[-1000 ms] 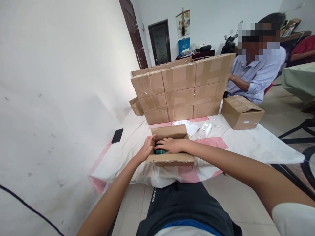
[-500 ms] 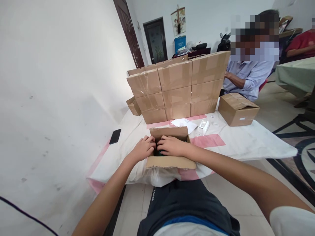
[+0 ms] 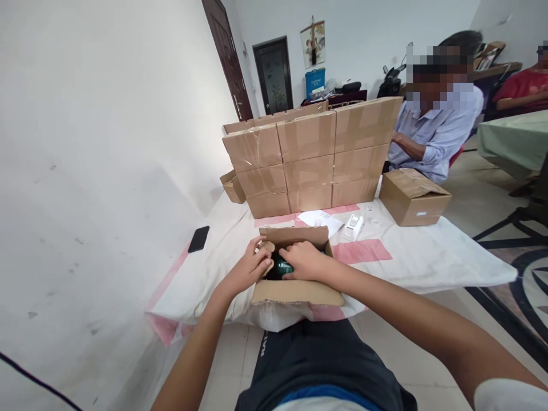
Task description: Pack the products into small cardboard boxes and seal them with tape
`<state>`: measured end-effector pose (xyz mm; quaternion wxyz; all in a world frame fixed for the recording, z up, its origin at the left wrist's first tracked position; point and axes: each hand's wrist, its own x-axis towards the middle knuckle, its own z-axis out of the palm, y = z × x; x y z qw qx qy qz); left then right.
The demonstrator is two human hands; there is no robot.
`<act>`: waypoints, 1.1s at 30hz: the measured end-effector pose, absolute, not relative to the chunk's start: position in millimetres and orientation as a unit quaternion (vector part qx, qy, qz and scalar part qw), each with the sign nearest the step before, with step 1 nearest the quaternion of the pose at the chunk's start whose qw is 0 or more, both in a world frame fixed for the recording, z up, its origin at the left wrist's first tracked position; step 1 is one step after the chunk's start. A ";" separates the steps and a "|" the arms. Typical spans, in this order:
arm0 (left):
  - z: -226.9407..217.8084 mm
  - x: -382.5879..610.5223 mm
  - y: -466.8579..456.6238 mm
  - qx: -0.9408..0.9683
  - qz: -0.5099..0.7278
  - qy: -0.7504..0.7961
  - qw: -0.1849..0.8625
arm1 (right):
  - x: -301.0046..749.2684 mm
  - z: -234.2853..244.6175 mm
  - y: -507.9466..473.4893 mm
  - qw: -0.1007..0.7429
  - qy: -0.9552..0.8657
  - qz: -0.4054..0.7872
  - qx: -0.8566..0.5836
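Observation:
An open cardboard box [image 3: 295, 292] stands at the near edge of the table, its front flap folded out towards me. At its left side, my left hand [image 3: 249, 267] has its fingers bent around a brown cardboard piece [image 3: 268, 246] with a curved edge; whether this is a flap or an insert I cannot tell. Inside the box lies a glossy, dark green, rounded object [image 3: 281, 266], mostly hidden. My right hand [image 3: 306, 261] reaches in from the right with its fingers curled over this object.
Behind the box rises a stack of taped cartons [image 3: 308, 160]. A white tape dispenser [image 3: 353, 227] and paper [image 3: 319, 220] lie before it. A black phone [image 3: 198, 239] is on the left, another carton [image 3: 414, 197] on the right. A co-worker [image 3: 440, 125] sits beyond.
My left hand has drawn up the curved cardboard piece at the box's left side. My right hand has shifted slightly right, and more of the dark green object shows.

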<state>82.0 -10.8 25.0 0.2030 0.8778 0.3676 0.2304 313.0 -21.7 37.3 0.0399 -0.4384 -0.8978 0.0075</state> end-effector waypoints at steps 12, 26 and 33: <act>-25.3 82.6 7.1 0.808 0.365 0.404 0.225 | 310.3 30.8 -1.8 0.038 -0.920 0.056 -0.386; -34.2 83.7 2.1 0.784 0.395 0.424 0.220 | 343.1 58.8 7.2 0.193 -0.890 0.166 -0.377; -46.5 81.1 12.0 0.785 0.404 0.409 0.230 | 395.9 56.5 -14.6 0.061 -0.939 0.003 -0.338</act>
